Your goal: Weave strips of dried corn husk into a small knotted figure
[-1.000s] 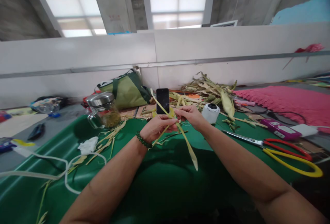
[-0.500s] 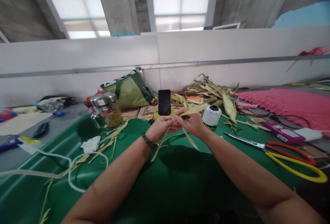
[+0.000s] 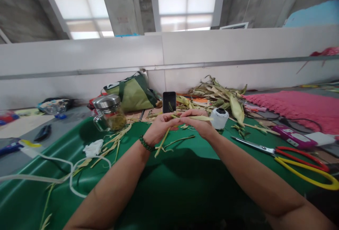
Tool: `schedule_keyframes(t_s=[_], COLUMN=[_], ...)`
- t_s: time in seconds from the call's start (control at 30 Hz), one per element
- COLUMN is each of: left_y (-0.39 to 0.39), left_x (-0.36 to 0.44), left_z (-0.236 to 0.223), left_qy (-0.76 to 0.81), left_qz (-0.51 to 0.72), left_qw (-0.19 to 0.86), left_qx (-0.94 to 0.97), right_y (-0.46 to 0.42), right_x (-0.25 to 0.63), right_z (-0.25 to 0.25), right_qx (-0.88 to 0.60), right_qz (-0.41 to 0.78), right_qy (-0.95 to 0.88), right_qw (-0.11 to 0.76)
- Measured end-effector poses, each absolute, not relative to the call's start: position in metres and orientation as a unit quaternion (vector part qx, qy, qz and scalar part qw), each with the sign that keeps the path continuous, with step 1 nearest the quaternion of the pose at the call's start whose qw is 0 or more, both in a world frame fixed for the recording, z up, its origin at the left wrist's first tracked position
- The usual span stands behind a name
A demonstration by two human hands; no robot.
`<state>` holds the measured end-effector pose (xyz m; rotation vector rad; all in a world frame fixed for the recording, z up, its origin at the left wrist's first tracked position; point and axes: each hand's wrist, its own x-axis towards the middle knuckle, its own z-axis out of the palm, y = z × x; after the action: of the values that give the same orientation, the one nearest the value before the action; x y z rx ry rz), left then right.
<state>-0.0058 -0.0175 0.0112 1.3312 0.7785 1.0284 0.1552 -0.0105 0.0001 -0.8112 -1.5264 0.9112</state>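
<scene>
- Scissors (image 3: 274,151) with red and yellow handles lie to the right, the blades pointing toward the spool (image 3: 218,118), which stands just beside the right hand.
- Phone (image 3: 169,102) stands upright behind the hands, its lower part hidden by them.
- Glass jar (image 3: 109,115) with a metal lid stands to the left, near the green bag (image 3: 134,94); crumpled white tissue (image 3: 93,148) and a white cord (image 3: 60,161) lie nearer.
- Dry husk pile (image 3: 235,108) spreads behind the spool; a purple device (image 3: 293,136) and pink fabric (image 3: 291,108) are farther right.
- Left hand (image 3: 159,127) is partly closed, fingertips pinching husk strips (image 3: 162,144) that meet between both hands, one end hanging below.
- Right hand (image 3: 200,121) is also partly closed, fingers on the same work; a pale strip end (image 3: 203,118) runs across it toward the spool.
- Compared with the earlier frame, that pale end lies flatter, and the strip that hung below the right hand is out of sight there.
- Green cover (image 3: 196,184) drapes the work surface; white panels (image 3: 119,53) stand behind, with two bright windows (image 3: 173,7) above.
</scene>
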Motion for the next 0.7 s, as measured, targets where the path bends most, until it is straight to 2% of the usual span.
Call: schedule_keyframes(t_s=[0.1,0.3,0.37,0.43,0.5,0.6,0.7], left_y=[-0.018,-0.015,-0.012,-0.01,-0.009,-0.008,-0.007], left_x=[-0.004,-0.008,-0.01,-0.011,-0.01,-0.008,-0.005], left_z=[0.009,0.017,0.02,0.021,0.02,0.017,0.014], left_qy=[0.352,0.37,0.389,0.397,0.392,0.381,0.386], left_qz=[0.471,0.536,0.546,0.538,0.526,0.525,0.529], left_qw=[0.57,0.571,0.582,0.6,0.616,0.622,0.618], left_qx=[0.574,0.499,0.46,0.439,0.436,0.439,0.435], right_y=[-0.012,0.005,0.009,0.004,-0.007,-0.028,-0.041], right_x=[0.154,0.169,0.173,0.172,0.168,0.162,0.158], right_z=[0.0,-0.002,-0.003,-0.004,-0.004,-0.003,-0.002], right_qx=[-0.334,-0.386,-0.407,-0.388,-0.324,-0.229,-0.166], right_qz=[0.361,0.395,0.269,0.068,-0.099,-0.218,-0.257], right_qy=[-0.658,-0.607,-0.632,-0.683,-0.743,-0.814,-0.841], right_qw=[0.571,0.572,0.602,0.616,0.578,0.487,0.446])
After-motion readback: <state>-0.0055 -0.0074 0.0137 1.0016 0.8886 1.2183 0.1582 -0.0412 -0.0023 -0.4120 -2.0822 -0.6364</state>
